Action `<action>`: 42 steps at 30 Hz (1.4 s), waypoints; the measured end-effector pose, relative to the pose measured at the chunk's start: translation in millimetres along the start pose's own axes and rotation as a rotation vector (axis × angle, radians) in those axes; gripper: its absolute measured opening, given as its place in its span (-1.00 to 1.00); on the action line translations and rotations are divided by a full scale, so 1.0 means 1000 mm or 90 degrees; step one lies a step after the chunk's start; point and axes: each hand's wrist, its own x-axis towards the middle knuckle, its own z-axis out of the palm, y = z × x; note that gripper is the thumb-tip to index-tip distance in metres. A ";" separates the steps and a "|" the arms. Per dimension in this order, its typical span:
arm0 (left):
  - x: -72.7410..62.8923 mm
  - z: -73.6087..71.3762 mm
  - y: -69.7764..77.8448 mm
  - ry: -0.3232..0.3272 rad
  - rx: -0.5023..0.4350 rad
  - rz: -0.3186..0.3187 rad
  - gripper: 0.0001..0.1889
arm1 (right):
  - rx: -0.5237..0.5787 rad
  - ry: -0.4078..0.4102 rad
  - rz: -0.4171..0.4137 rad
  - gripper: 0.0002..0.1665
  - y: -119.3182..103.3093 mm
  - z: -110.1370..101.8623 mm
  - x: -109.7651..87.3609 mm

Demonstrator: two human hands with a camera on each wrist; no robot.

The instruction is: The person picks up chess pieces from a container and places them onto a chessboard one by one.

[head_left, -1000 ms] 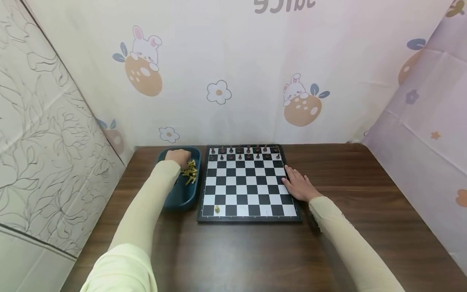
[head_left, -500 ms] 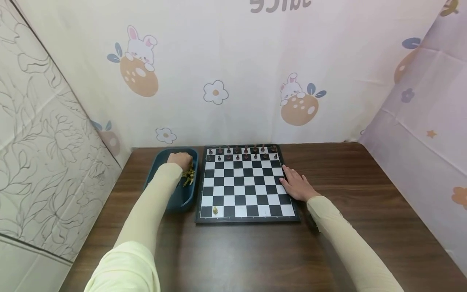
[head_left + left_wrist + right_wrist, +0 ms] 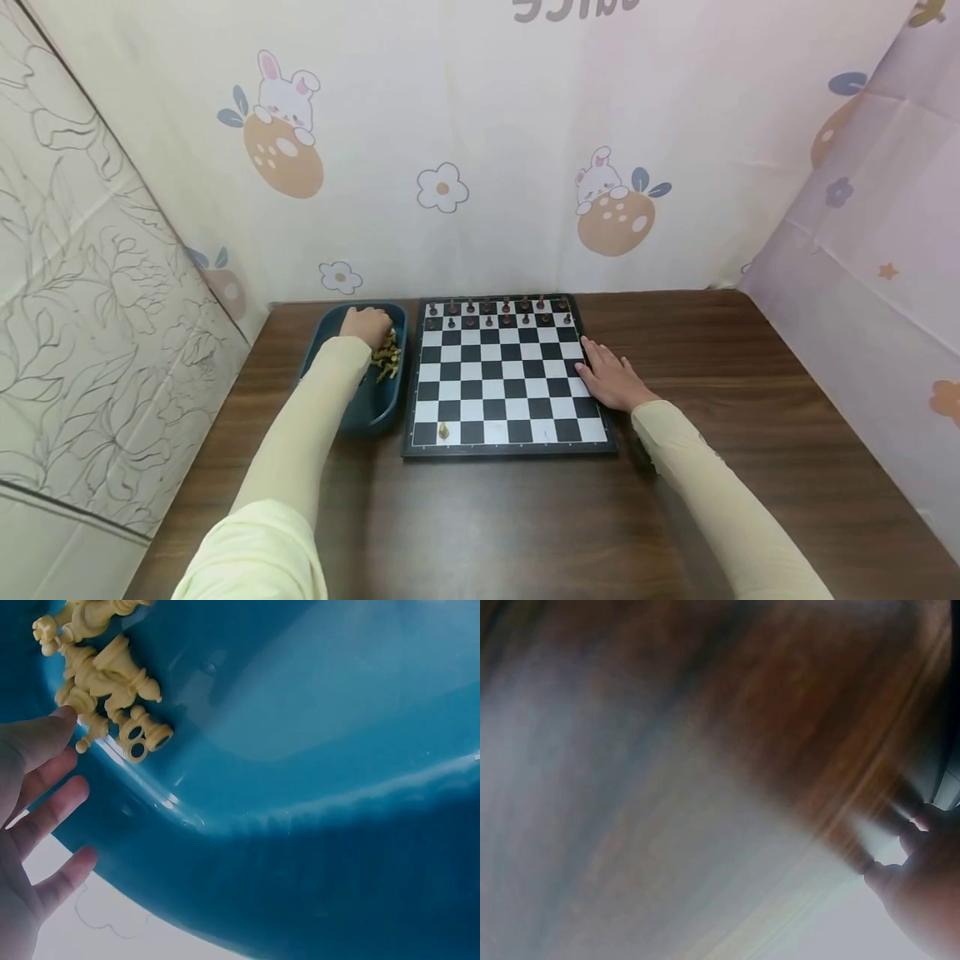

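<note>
My left hand (image 3: pixel 366 326) reaches down into a dark blue-green tray (image 3: pixel 401 392) to the left of the chessboard. In the left wrist view its thumb tip (image 3: pixel 64 714) is right at a heap of pale yellow chess pieces (image 3: pixel 112 679), and the other fingers are spread and loosely bent. My right hand (image 3: pixel 613 379) rests with straight fingers on the right edge of the black-and-white chessboard (image 3: pixel 491 389). One yellow chess piece (image 3: pixel 443 431) stands in the board's near row, second square from the left. Dark red-brown chess pieces (image 3: pixel 506 320) fill the two far rows.
The brown wooden table (image 3: pixel 495 517) carries both board and tray. Behind it hangs a pale cloth (image 3: pixel 510 225) with rabbit prints, and a patterned white panel (image 3: pixel 97 275) stands on the left. Blurred wood grain fills much of the right wrist view.
The view has shifted slightly. My left hand stays inside the tray over the yellow pieces, with only small movement. The right hand keeps its place on the board's edge.
</note>
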 end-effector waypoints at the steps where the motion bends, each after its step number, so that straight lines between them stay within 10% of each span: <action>1: 0.000 0.000 -0.001 0.005 0.005 0.000 -0.90 | 0.000 0.001 0.000 -0.20 0.000 -0.001 0.000; 12: -0.003 -0.009 -0.019 0.035 0.034 0.032 -0.87 | -0.004 0.005 -0.009 -0.20 0.005 -0.007 0.003; 26: -0.038 -0.042 -0.007 0.117 0.058 0.114 -0.93 | -0.004 -0.003 -0.007 -0.19 0.005 -0.004 0.003; 42: -0.073 -0.067 0.054 0.128 0.143 0.225 -0.85 | 0.004 -0.019 -0.008 -0.17 0.004 -0.002 0.005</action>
